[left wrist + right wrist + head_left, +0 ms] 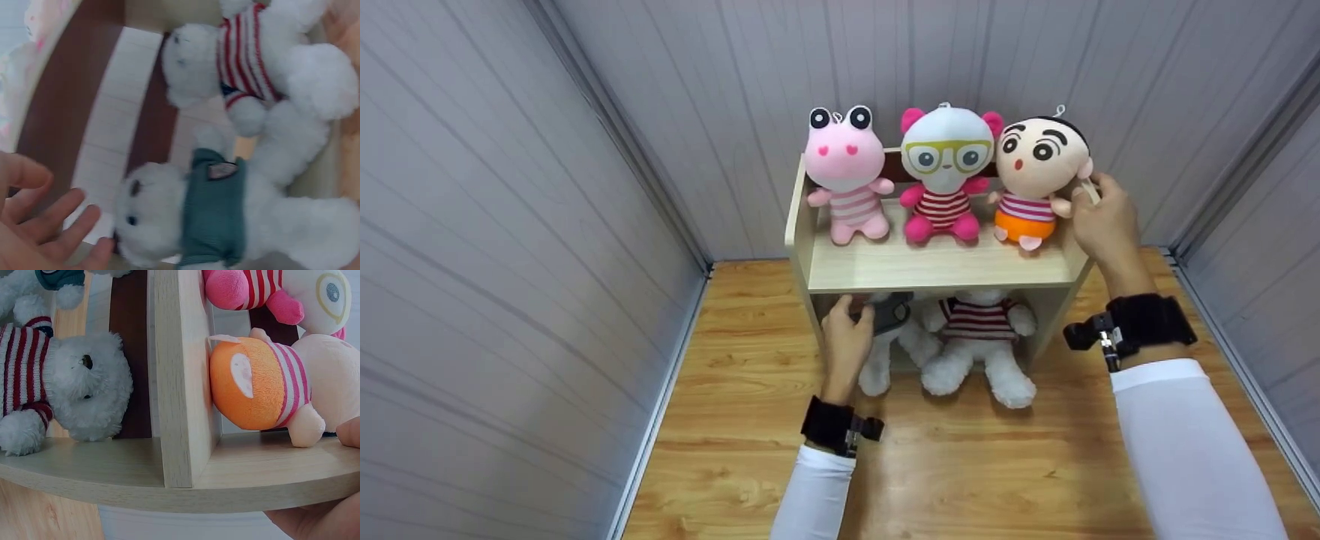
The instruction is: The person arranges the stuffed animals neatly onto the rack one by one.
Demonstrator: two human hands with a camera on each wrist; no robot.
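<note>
My right hand (1106,225) grips the upper right side panel of a small wooden shelf unit (941,270); in the right wrist view the thumb lies inside and the fingers outside the panel. Just beside it sits a plush boy (1025,217) in orange shorts. My left hand (847,337) is at the lower compartment's left end, fingers apart and loosely bent, holding nothing. Close to it, a white teddy bear in a green sweater (214,208) leans back in the compartment. A second white bear in a striped sweater (979,322) sits to its right.
On the upper shelf, a pink plush frog (845,161) and a panda-like plush with yellow glasses (945,150) sit left of the boy. Grey panel walls (735,150) stand behind and at both sides. Wood-look flooring (960,465) extends in front.
</note>
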